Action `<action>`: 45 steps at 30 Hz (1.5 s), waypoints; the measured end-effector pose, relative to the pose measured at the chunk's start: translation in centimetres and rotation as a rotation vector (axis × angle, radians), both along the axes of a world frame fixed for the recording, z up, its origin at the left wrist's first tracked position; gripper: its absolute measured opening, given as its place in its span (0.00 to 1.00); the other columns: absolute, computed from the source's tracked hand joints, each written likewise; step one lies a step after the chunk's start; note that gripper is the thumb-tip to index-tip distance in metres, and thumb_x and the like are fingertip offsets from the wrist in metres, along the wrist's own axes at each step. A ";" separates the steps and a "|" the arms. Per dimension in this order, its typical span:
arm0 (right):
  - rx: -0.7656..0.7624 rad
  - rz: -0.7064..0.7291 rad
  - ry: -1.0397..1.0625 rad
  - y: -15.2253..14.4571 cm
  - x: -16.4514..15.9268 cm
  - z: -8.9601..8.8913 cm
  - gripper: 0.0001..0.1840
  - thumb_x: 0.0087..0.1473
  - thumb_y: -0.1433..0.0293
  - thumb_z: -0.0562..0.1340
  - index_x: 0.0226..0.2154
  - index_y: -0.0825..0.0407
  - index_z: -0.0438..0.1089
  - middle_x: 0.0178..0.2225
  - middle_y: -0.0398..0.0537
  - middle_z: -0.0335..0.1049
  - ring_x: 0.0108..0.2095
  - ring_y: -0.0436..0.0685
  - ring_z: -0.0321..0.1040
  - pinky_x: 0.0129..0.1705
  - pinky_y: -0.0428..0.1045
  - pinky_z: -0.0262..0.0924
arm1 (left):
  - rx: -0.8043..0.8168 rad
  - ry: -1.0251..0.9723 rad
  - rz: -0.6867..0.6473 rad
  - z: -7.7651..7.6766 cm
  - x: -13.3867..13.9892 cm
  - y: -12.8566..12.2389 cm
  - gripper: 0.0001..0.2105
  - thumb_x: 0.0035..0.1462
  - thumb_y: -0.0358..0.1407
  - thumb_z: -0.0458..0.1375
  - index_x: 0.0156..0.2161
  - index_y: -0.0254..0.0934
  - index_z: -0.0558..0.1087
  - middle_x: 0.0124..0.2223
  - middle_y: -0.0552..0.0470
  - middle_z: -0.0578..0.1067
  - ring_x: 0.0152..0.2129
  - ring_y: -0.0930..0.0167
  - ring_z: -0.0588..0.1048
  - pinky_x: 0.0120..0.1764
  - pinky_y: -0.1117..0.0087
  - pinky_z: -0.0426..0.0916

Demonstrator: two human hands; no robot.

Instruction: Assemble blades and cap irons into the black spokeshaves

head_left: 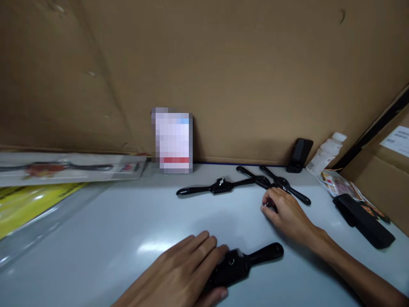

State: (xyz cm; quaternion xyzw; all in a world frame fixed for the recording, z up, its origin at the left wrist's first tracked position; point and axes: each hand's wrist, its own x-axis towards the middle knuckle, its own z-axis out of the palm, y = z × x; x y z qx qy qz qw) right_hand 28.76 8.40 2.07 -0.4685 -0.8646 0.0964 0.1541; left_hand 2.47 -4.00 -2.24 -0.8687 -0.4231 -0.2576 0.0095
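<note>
Low in the view, my left hand (pixel 188 266) is wrapped around a black spokeshave (pixel 233 266). One handle points right, and the hand covers the other end. Farther back, my right hand (pixel 281 209) has its thumb and forefinger pinched together. Something small and dark, partly shiny, shows at the fingertips, too small to name. Just behind this hand, two more black spokeshaves (pixel 292 190) (pixel 251 174) lie close together, partly hidden by it. Another spokeshave (pixel 220 186) lies to their left, its right handle reaching toward them.
At the left lie a packaged spokeshave (pixel 73 168) and a yellow packet in clear plastic (pixel 41 202). A blurred white-and-red item (pixel 174 143) leans on the cardboard wall (pixel 223 76). To the right are a phone-like black device (pixel 299 154), a bottle (pixel 326 153) and a black case-like object (pixel 364 221).
</note>
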 end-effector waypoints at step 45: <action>0.122 0.457 0.425 -6.3 -3.7 -1.9 0.12 0.70 0.73 0.58 0.37 0.53 0.77 0.33 0.48 0.72 0.31 0.53 0.70 0.35 0.47 0.68 | -0.208 0.070 0.051 1.9 1.2 0.9 0.18 0.70 0.51 0.58 0.38 0.36 0.73 0.34 0.51 0.74 0.29 0.63 0.72 0.32 0.64 0.65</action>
